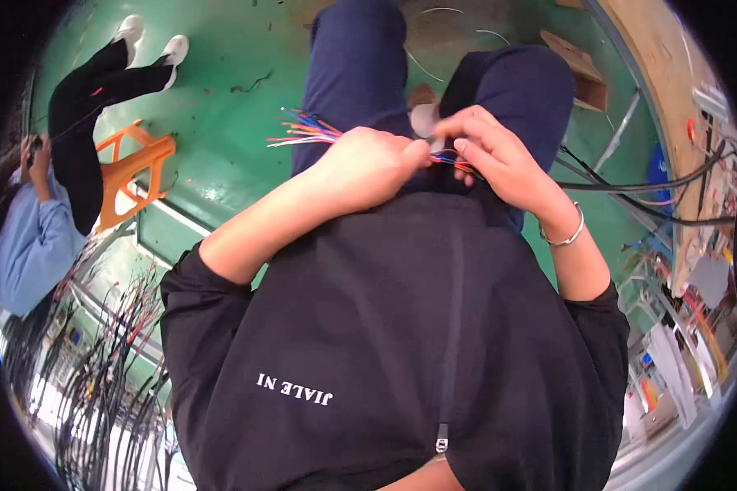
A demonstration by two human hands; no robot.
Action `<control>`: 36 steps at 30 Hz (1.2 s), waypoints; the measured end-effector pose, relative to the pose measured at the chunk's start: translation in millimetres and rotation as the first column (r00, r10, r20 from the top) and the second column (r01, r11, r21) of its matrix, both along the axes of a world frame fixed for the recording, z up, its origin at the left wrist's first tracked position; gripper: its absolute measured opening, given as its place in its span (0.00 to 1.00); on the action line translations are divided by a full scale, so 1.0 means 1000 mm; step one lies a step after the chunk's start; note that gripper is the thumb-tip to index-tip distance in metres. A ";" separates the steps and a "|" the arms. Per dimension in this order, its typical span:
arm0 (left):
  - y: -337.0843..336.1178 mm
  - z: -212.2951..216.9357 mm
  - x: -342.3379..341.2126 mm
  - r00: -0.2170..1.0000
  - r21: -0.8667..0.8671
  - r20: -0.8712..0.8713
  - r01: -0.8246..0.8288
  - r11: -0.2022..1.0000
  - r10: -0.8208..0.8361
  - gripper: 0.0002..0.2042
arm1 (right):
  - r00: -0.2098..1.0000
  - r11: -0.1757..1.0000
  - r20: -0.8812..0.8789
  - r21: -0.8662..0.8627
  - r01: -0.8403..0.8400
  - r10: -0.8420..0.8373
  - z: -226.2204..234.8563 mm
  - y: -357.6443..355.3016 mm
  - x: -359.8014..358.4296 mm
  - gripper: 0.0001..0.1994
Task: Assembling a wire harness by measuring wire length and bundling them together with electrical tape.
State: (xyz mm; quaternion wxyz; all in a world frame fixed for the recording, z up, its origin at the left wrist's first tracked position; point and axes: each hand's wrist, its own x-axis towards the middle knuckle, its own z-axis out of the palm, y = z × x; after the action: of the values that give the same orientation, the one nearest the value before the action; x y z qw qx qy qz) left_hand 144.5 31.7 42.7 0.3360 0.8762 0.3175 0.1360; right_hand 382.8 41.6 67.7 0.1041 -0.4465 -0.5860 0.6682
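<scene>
My left hand [367,168] is closed in a fist around a bundle of thin coloured wires [307,131], whose loose ends fan out to the left over the green floor. My right hand [491,151] pinches the same wires just right of the fist, where red, blue and orange strands show between the fingers. A silver bracelet [567,236] sits on my right wrist. Both hands hover above my lap, over my dark blue trousers [360,65] and black top.
A person in a blue shirt and black trousers sits on an orange stool [131,172] at the left. Dark cable bundles [106,360] hang at the lower left. A wooden workbench [671,106] with cables and parts curves along the right. Cardboard pieces [577,69] lie on the floor.
</scene>
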 end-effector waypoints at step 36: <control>0.005 0.053 0.010 0.992 0.063 0.090 0.086 0.994 -0.092 0.09 | 0.974 0.850 -0.124 0.476 0.225 -0.189 0.039 -0.031 0.022 0.16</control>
State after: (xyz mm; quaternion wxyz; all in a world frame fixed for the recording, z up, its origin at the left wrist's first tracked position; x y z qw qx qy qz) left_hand 154.4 37.2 95.8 0.3302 0.8918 0.2581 0.1708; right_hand 404.3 10.6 106.5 0.3056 -0.4418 -0.6793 0.4999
